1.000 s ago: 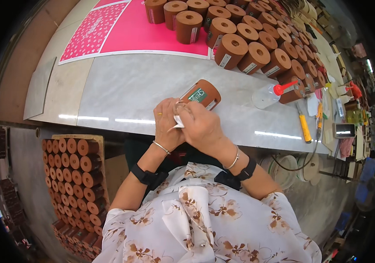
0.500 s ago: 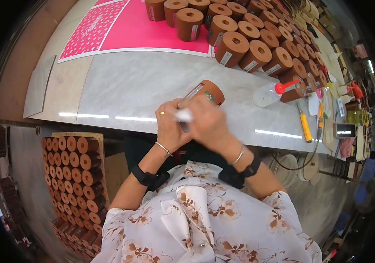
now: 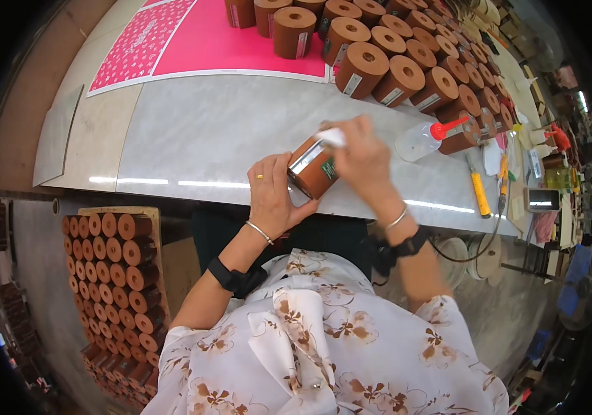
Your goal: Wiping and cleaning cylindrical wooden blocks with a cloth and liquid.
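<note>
My left hand [image 3: 270,197] is half open, curved around the near end of the cylinder [image 3: 315,182], and supports it over the table [image 3: 199,131]. My right hand [image 3: 365,160], its fingers closed on a white scrap [image 3: 333,137], has just moved to the cylinder's far end. The metal strip [image 3: 304,160] now faces up, so I judge the work is there. Right of the cylinder is the bottle [image 3: 417,142]; beyond it, more cylinders [image 3: 363,63].
</note>
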Motion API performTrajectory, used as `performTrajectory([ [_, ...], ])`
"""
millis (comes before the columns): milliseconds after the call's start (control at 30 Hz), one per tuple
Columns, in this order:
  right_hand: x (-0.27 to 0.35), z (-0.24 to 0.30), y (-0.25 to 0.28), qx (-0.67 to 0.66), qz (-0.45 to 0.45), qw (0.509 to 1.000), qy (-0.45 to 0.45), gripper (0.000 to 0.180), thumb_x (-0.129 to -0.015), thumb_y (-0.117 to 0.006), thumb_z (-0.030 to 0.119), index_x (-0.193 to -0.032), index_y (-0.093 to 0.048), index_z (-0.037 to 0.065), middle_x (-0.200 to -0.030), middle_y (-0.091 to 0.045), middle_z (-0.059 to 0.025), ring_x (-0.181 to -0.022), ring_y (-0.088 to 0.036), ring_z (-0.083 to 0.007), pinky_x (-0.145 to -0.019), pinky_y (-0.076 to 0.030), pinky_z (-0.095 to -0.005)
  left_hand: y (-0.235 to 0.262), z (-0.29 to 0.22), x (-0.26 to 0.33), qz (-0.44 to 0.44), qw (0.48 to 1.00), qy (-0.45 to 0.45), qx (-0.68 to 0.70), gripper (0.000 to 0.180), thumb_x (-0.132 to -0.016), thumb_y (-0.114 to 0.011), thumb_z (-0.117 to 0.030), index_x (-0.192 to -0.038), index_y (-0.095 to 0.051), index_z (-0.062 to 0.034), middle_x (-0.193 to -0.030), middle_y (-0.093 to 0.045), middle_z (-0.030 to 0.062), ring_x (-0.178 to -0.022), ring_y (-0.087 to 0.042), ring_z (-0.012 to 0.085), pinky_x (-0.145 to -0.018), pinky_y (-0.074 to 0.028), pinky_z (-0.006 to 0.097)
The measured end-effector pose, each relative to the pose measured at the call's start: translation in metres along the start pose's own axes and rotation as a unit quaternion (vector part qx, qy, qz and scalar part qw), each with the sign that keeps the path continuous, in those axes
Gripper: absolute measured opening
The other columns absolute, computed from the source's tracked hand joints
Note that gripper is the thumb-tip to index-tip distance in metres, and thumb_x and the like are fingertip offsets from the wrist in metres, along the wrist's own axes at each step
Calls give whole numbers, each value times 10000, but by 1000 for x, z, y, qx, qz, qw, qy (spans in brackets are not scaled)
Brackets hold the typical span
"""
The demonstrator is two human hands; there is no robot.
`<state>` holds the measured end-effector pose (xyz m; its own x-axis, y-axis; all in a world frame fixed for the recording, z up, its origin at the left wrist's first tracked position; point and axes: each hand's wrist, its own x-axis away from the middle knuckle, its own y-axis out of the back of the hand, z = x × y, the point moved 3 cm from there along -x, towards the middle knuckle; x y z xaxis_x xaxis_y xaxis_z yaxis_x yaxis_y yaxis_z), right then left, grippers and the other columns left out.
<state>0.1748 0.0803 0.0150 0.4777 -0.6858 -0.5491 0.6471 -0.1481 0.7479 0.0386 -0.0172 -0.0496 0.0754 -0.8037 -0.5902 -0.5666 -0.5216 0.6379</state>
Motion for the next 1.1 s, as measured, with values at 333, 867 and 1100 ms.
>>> performTrajectory([
  [333,18,37,-13,-67,16,995,77,202,-744,-633,89,-944,-627,66,-892,-578,-115,-699,-608,-290,-601,-508,-379,-3,12,-2,41,996,65,53,826,-587,-828,-370,-1217,-470,28,-1107,-539,187,-1071,-483,342,-968,-315,453],
  [867,0,-5,-5,13,-29,999,15,179,-758,-653,108,-928,-601,80,-833,-522,-88,-657,-603,-282,-528,-485,-365,8,-5,-10,5,1000,-15,-24,854,-599,-808,-270,-1288,-409,39,-1180,-492,214,-1105,-466,378,-979,-315,487],
  [1100,7,-2,4,-6,-34,999,-34,182,-766,-673,113,-933,-607,85,-864,-541,-94,-694,-612,-277,-566,-502,-356,2,-3,-2,46,993,100,49,887,-591,-826,-429,-1249,-433,17,-1176,-496,199,-1142,-444,369,-997,-301,487],
])
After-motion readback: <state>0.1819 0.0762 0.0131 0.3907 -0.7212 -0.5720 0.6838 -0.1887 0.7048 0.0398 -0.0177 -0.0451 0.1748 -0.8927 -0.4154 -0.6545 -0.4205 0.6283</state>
